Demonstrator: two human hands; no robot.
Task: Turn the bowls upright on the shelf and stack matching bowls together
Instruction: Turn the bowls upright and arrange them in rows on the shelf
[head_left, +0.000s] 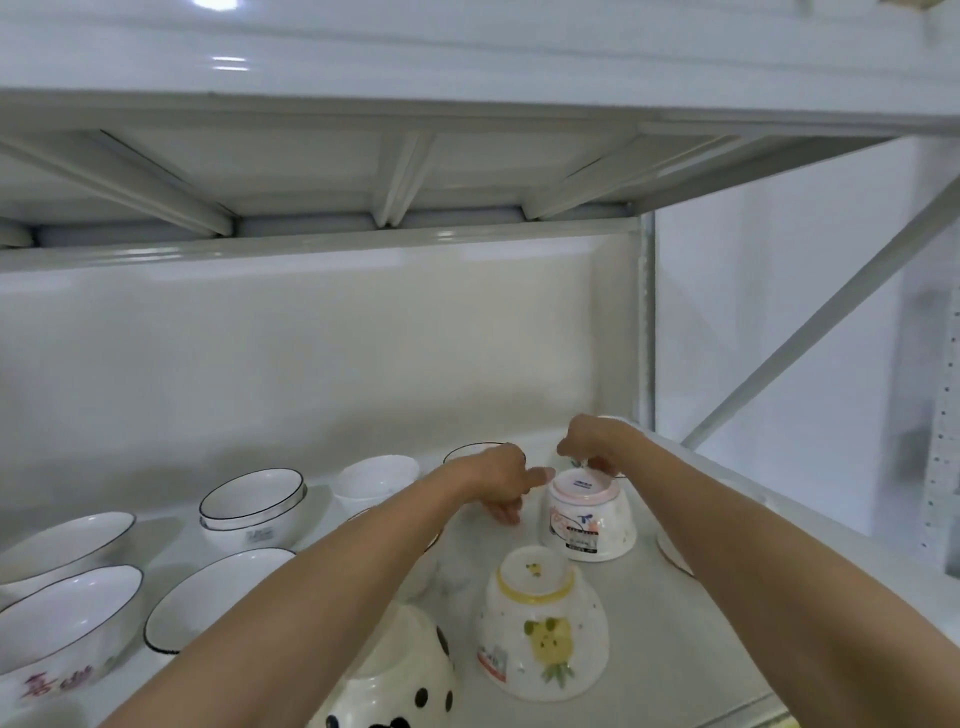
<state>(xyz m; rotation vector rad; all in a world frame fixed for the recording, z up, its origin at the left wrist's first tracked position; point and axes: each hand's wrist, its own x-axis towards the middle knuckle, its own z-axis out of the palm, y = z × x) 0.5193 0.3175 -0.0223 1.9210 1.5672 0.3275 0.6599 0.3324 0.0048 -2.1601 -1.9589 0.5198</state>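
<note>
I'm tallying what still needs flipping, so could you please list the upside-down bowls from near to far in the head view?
Black-spotted bowl → yellow-ringed bowl → pink-ringed bowl, which the right hand reaches over.

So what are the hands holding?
The right hand pinches something small behind the upside-down pink-rimmed bowl; what it is cannot be told. The left hand holds nothing visible.

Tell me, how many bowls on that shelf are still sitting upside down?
3 clearly: the pink-rimmed bowl at the back under the hands, the yellow-rimmed bowl in front of it, and the black-spotted bowl nearest. The arms may hide others.
</note>
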